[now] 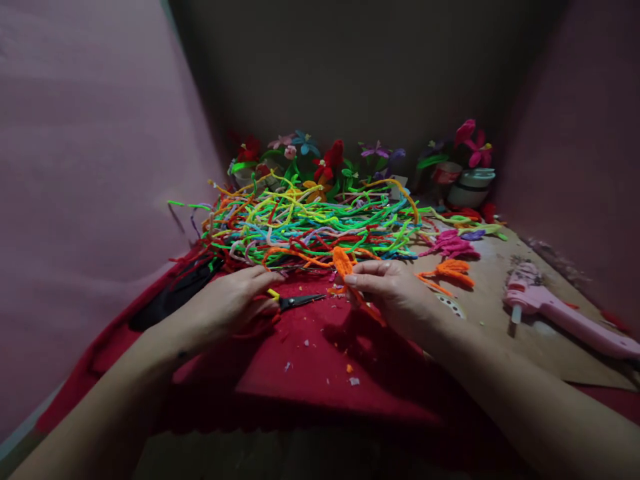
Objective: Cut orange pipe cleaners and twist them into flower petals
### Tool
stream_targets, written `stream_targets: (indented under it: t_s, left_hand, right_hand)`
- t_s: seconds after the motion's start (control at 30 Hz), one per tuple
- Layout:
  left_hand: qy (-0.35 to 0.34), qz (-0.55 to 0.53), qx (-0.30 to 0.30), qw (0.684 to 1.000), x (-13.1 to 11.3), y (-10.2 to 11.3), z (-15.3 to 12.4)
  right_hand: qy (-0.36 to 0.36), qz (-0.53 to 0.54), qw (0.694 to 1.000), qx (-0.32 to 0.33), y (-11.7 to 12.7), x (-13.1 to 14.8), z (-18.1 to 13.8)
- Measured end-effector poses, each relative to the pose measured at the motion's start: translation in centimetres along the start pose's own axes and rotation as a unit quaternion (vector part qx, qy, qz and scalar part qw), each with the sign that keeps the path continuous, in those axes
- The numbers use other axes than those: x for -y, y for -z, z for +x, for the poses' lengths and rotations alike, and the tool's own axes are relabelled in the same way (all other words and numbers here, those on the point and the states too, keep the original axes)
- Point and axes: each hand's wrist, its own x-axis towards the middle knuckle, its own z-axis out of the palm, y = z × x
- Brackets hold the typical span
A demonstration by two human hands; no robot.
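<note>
My right hand (395, 287) pinches an orange pipe-cleaner petal (343, 263) between thumb and fingertips, its tail hanging below toward the red cloth. My left hand (235, 293) is closed around the handle end of small scissors (300, 301). Their black blades point right, toward the orange petal, and a bit of yellow handle shows; the fingers hide most of the grip. To the right of my right hand lies a bundle of orange petals (455, 272) on the cardboard. Tiny orange and pale scraps (354, 381) dot the cloth under both hands.
A broad heap of multicoloured pipe cleaners (320, 223) spreads behind my hands. Pink petals (453, 245) and a pink glue gun (565, 310) lie on the cardboard (540, 357) at right. Finished pipe-cleaner flowers (327, 160) and a lidded jar (470, 187) stand along the back.
</note>
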Motion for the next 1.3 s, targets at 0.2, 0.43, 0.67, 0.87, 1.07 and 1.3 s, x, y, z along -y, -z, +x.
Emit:
stream_targets:
  t_s: [0.2,0.43,0.67,0.87,1.07,1.3]
  left_hand:
    - [0.104,-0.434,0.03,0.894,-4.9,-0.7,2.8]
    - [0.1,-0.442,-0.046,0.89,-6.4,-2.8,4.8]
    - [-0.001,-0.354,-0.158,0.922,-6.6,-3.3,5.6]
    - [0.075,-0.49,-0.011,0.869,-6.0,-2.7,6.7]
    - [0.073,-0.445,0.08,0.889,-5.7,-3.5,6.3]
    - [-0.146,0.019,-0.171,0.974,-5.2,-5.3,5.3]
  right_hand:
    - [-0.033,-0.045,0.998,-0.024,-0.5,0.2,-0.4]
    - [-0.007,-0.131,0.99,-0.057,-0.5,0.3,-0.5]
    - [-0.004,-0.07,0.996,-0.05,-0.2,-0.1,0.0]
    - [0.016,0.024,0.998,-0.058,0.2,-0.2,0.4]
    - [0.014,-0.003,0.994,-0.104,0.5,-0.3,0.8]
    - [-0.008,-0.005,0.993,-0.12,0.6,-1.3,1.2]
